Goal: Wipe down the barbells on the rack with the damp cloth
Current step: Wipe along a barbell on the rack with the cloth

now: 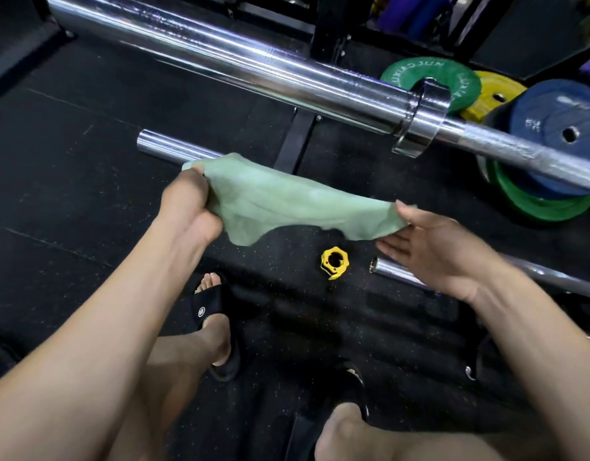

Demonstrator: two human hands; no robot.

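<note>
Head view: left hand (190, 197) is gripping one end of the green cloth (287, 201) with curled fingers; right hand (433, 247), fingers nearly straight, is pinching the other end below the racked barbell (253, 61).

Yellow collar clamp (333, 262) on floor; green (431, 82), blue plates (558, 134) stacked rt.
</note>
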